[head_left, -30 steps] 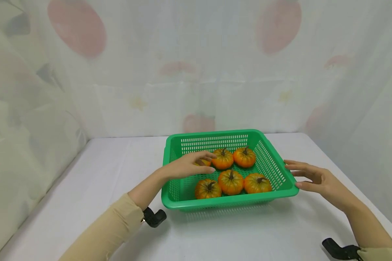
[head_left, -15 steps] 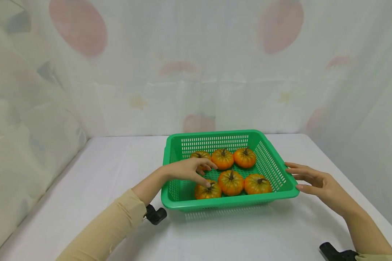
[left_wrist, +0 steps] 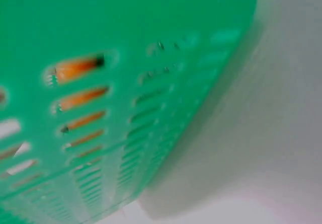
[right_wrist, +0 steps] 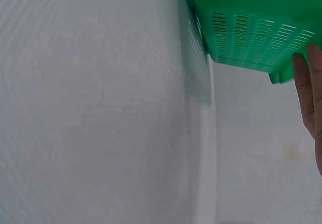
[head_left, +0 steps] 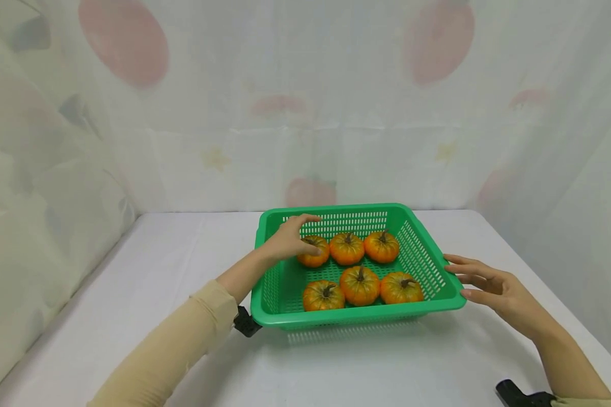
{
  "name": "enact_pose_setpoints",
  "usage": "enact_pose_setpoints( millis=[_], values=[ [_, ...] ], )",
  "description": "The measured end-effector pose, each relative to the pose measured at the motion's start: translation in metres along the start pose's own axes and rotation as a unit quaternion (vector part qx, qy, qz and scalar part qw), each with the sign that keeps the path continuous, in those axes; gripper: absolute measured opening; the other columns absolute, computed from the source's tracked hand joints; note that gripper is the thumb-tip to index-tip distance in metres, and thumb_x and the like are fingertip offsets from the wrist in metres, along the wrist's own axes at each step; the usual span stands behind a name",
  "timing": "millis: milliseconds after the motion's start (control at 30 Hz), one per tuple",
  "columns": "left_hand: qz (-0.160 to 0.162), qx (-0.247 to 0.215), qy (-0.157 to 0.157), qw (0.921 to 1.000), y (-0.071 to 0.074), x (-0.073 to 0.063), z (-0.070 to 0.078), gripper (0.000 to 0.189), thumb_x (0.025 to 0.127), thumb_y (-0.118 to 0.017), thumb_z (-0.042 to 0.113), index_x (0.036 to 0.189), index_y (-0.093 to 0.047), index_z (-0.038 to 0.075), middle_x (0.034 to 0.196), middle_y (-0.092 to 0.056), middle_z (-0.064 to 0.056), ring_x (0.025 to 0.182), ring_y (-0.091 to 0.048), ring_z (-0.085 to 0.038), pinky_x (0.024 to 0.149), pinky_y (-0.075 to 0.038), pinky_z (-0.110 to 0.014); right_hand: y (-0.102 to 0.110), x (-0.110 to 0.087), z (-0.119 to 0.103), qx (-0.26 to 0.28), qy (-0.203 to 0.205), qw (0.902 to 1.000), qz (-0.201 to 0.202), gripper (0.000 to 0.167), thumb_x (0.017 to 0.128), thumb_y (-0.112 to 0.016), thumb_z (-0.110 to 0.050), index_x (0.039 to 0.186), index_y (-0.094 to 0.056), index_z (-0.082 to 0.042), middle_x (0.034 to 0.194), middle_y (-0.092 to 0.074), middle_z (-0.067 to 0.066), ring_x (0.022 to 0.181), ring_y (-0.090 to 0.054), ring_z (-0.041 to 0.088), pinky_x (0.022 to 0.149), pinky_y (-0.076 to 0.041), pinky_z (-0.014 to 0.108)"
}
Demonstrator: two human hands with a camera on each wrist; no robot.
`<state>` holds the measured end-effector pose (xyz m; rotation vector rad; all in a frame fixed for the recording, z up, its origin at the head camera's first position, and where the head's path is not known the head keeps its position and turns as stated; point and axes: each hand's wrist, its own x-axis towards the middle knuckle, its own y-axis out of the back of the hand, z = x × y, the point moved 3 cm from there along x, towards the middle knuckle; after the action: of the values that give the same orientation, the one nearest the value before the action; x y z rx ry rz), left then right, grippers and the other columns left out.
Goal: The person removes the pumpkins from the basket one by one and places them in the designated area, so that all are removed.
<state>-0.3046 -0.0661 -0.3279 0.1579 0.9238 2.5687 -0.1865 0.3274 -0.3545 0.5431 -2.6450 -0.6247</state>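
Note:
A green slotted plastic basket [head_left: 336, 318] stands on the table with several small orange pumpkins in two rows. Over its left side reaches my left hand [head_left: 285, 242], thumb and fingers spread around the back-left pumpkin [head_left: 313, 260]; the thumb overlaps it, though firm contact cannot be told. In front of that lies the front-left pumpkin [head_left: 323, 295]. At the right rim, my right hand [head_left: 504, 291] touches the basket with loosely extended fingers [right_wrist: 304, 90]. The left wrist view shows the basket wall [left_wrist: 126, 17] up close, orange showing through slots, the left hand hidden.
A white cloth covers the table [head_left: 183, 271]. Pale printed curtains [head_left: 224, 169] hang behind and at both sides. Black wrist cameras sit on both arms, the left one [head_left: 246, 322] close to the basket's front-left corner.
My left hand dips toward the front-left pumpkin, then shifts back and up to the back-left pumpkin, its fingers spreading wider. The right hand stays at the rim, nearly still. The pumpkins stay put.

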Motion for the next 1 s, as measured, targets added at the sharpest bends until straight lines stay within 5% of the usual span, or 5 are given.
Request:
enact_pose_setpoints(
  millis=[233,400,600,1000],
  values=[
    [-0.029,0.046,0.034,0.998,-0.001,0.008,-0.011,0.07,0.082,-0.076,0.012,0.146,-0.047,0.012,0.158,-0.034,-0.017,0.149,-0.027,-0.04,0.116,-0.037,-0.056,-0.001,0.002,0.001,0.01,0.002,0.9999,-0.008,0.044,0.097,-0.046,0.008,0.141,-0.048,0.005,0.158,-0.038,-0.002,0.125,-0.056,0.003,0.094,-0.051,0.018],
    [-0.054,0.096,0.035,0.9934,-0.004,0.013,-0.012,0.07,0.081,-0.076,0.014,0.145,-0.048,0.012,0.156,-0.033,-0.02,0.146,-0.029,-0.044,0.111,-0.04,-0.056,0.0,0.0,0.003,0.012,-0.012,0.9999,-0.003,0.044,0.098,-0.045,0.007,0.142,-0.047,0.005,0.158,-0.038,-0.004,0.123,-0.056,0.002,0.094,-0.051,0.018],
    [-0.091,0.101,0.022,0.9904,-0.008,0.017,-0.011,0.07,0.081,-0.077,0.014,0.145,-0.048,0.011,0.157,-0.034,-0.019,0.144,-0.036,-0.037,0.112,-0.041,-0.053,0.0,-0.002,0.003,0.016,-0.02,0.9997,0.005,0.044,0.098,-0.046,0.006,0.142,-0.046,0.005,0.157,-0.04,-0.006,0.124,-0.056,0.001,0.094,-0.049,0.017],
    [-0.082,0.133,0.013,0.9875,-0.009,0.016,-0.014,0.06,0.082,-0.074,0.008,0.139,-0.053,0.011,0.15,-0.041,-0.019,0.139,-0.041,-0.035,0.11,-0.045,-0.049,0.0,0.0,0.004,0.064,-0.009,0.9979,0.007,0.044,0.096,-0.042,0.011,0.14,-0.046,0.01,0.154,-0.044,-0.003,0.13,-0.052,0.0,0.097,-0.045,0.013]
  ],
)
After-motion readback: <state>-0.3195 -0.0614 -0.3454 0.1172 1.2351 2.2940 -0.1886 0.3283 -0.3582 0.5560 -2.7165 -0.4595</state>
